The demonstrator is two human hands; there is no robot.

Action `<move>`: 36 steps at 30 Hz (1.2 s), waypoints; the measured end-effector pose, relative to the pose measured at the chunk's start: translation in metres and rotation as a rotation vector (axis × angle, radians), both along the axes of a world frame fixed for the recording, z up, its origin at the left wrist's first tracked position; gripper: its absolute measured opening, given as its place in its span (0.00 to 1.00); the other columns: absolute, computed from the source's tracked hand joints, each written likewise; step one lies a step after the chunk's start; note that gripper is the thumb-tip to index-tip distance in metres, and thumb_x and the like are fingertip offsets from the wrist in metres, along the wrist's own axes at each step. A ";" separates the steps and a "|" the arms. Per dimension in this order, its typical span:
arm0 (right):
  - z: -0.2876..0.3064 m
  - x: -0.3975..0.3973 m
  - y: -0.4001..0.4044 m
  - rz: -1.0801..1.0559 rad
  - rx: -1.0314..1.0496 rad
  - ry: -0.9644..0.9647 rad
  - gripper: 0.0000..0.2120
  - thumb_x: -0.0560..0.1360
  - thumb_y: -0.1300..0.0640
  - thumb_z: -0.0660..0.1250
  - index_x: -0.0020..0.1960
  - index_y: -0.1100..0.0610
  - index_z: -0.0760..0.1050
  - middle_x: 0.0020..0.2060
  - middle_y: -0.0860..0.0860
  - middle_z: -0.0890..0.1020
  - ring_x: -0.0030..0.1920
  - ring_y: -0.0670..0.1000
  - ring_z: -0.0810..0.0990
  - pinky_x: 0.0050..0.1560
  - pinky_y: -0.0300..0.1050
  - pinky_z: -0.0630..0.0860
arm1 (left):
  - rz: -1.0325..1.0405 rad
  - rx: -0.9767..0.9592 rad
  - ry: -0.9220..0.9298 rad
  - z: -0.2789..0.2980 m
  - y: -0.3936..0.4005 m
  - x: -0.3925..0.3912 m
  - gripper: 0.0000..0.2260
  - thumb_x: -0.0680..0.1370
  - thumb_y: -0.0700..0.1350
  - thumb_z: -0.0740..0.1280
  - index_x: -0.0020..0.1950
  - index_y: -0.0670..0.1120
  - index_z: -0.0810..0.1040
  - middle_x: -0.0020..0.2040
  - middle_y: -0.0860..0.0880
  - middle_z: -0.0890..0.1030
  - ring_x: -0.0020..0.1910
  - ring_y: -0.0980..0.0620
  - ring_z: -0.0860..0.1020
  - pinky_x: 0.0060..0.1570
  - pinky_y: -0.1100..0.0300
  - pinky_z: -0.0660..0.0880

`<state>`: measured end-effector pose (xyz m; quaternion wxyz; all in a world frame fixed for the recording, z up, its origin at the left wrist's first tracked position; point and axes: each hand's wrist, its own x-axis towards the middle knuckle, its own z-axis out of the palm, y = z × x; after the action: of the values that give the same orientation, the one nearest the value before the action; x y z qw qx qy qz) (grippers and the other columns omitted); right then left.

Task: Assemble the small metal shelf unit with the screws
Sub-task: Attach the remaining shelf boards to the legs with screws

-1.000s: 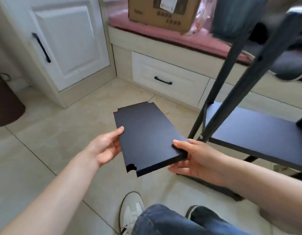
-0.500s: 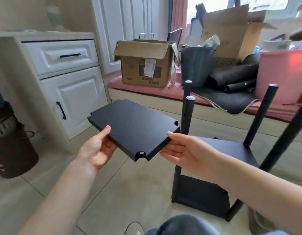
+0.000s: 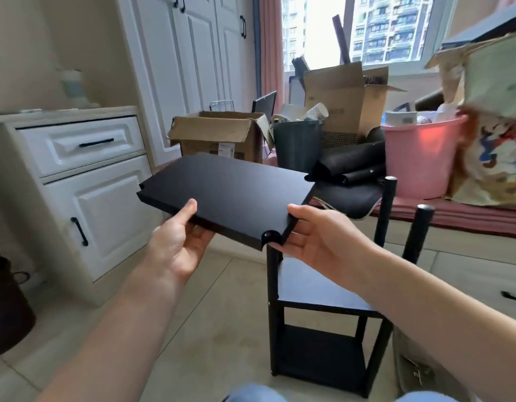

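Observation:
A flat black shelf board point(image 3: 230, 195) with notched corners hangs in the air at chest height, nearly level. My left hand point(image 3: 178, 242) grips its near left edge, thumb on top and fingers underneath. My right hand point(image 3: 317, 239) holds the near right corner the same way, thumb on top. Below and to the right stands the part-built black shelf unit point(image 3: 323, 323) on the floor, with two boards fitted between upright black poles point(image 3: 388, 207) whose tops stand free. No screws are visible.
A white cabinet point(image 3: 85, 198) with drawer and door stands at the left. Behind lies a window seat crowded with cardboard boxes point(image 3: 222, 134), a dark bin point(image 3: 297, 143) and a pink tub point(image 3: 419, 152). A dark round object point(image 3: 4, 300) sits at the far left. The floor is tiled.
Both hands have lifted the board from low over the floor up to chest height and levelled it. The view has tilted up, so the shelf unit now sits lower in view.

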<state>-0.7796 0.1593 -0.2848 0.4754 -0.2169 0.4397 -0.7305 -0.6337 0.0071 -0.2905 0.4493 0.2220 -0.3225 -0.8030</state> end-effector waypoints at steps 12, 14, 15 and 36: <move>0.038 -0.106 0.032 -0.202 0.221 0.061 0.04 0.80 0.59 0.62 0.51 0.61 0.71 0.40 0.56 0.79 0.31 0.54 0.83 0.29 0.52 0.82 | -0.061 -0.048 0.008 0.029 0.053 -0.094 0.18 0.80 0.37 0.68 0.70 0.40 0.71 0.59 0.40 0.83 0.52 0.43 0.84 0.47 0.50 0.84; 0.040 -0.128 0.035 -0.223 0.250 0.118 0.07 0.80 0.56 0.65 0.50 0.60 0.72 0.39 0.55 0.81 0.36 0.53 0.83 0.38 0.53 0.84 | -0.078 -0.020 0.023 0.027 0.061 -0.112 0.17 0.80 0.37 0.68 0.68 0.41 0.72 0.58 0.39 0.83 0.51 0.43 0.84 0.43 0.51 0.84; 0.041 -0.138 0.037 -0.234 0.261 0.150 0.07 0.80 0.56 0.65 0.49 0.60 0.73 0.37 0.55 0.82 0.36 0.53 0.84 0.39 0.54 0.83 | -0.088 -0.008 0.023 0.026 0.064 -0.120 0.16 0.80 0.36 0.68 0.67 0.41 0.72 0.56 0.39 0.83 0.49 0.43 0.84 0.41 0.52 0.84; 0.030 -0.235 0.054 -0.174 0.478 0.300 0.05 0.81 0.57 0.61 0.52 0.59 0.72 0.28 0.50 0.82 0.25 0.50 0.82 0.17 0.38 0.71 | -0.306 -0.031 -0.102 -0.005 0.073 -0.173 0.04 0.82 0.36 0.64 0.55 0.40 0.77 0.48 0.38 0.86 0.47 0.41 0.86 0.43 0.53 0.84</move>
<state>-1.0147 0.2132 -0.2549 0.3781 -0.1658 0.6816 -0.6041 -0.8068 0.0805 -0.2955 0.3081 0.2035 -0.3874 -0.8447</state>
